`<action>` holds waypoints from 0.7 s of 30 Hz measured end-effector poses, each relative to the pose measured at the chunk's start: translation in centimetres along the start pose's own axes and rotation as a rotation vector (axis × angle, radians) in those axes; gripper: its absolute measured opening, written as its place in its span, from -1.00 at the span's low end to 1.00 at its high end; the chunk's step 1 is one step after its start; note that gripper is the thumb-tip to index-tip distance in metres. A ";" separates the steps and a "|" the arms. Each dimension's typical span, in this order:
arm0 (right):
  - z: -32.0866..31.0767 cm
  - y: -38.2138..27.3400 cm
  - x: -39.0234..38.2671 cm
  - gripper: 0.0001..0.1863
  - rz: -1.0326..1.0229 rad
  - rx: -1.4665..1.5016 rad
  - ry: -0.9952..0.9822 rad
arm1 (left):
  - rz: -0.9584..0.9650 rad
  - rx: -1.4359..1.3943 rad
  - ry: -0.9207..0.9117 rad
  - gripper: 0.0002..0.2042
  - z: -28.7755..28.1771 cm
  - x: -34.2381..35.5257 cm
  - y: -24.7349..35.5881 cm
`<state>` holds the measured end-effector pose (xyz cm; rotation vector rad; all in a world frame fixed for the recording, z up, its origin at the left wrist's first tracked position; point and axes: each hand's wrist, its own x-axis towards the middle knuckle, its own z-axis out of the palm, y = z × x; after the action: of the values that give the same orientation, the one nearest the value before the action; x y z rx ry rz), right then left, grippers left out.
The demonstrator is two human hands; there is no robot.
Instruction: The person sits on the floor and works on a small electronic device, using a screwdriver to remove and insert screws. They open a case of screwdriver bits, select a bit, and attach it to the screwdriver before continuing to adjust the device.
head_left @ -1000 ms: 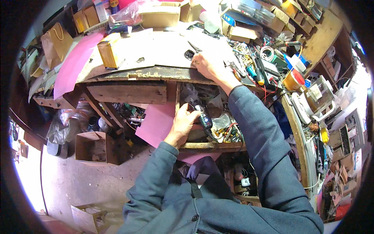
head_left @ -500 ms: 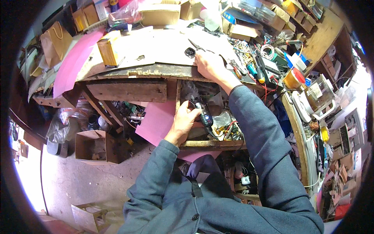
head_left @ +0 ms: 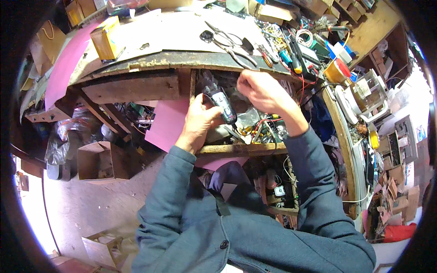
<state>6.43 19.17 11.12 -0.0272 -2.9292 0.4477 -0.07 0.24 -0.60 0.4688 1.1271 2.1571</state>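
Observation:
A black elongated device (head_left: 223, 106) with a pale, detailed face is gripped by my left hand (head_left: 200, 119), thumb across its side, over an open drawer (head_left: 236, 149) full of tools and wires. My right hand (head_left: 265, 93) is just right of the device, fingers curled; whatever they may hold is hidden. On the lit worktop above lie pliers (head_left: 241, 59) with open handles, a second plier-like tool (head_left: 218, 30) and a small black part (head_left: 206, 37). Screwdrivers (head_left: 286, 57) lie to their right among loose wires.
A yellow box (head_left: 104, 41) and pink sheet (head_left: 63, 73) are on the bench's left. A red-lidded tub (head_left: 336, 69) and clear jug appliance (head_left: 363, 94) crowd the right side. A cardboard box (head_left: 101, 161) sits on the floor at lower left.
My right hand has left the pliers on the worktop and come down toward the device. My left hand and the device are slightly higher in view, as the view has shifted.

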 end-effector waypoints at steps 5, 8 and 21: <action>1.8 -0.5 -5.1 -0.78 0.085 -0.016 -0.068 | -0.019 -0.010 0.002 -0.61 0.3 -0.1 0.3; 2.7 -1.0 -5.8 -0.79 0.107 -0.039 -0.049 | -0.017 -0.004 0.014 -0.61 0.5 -0.3 0.6; 3.9 -2.3 -5.9 -0.82 0.042 -0.121 0.018 | -0.034 0.023 -0.007 -0.53 0.2 -0.2 0.4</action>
<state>11.52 15.56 7.11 -0.1083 -2.9389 0.2735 0.07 0.10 -0.15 0.4637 1.1489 2.1143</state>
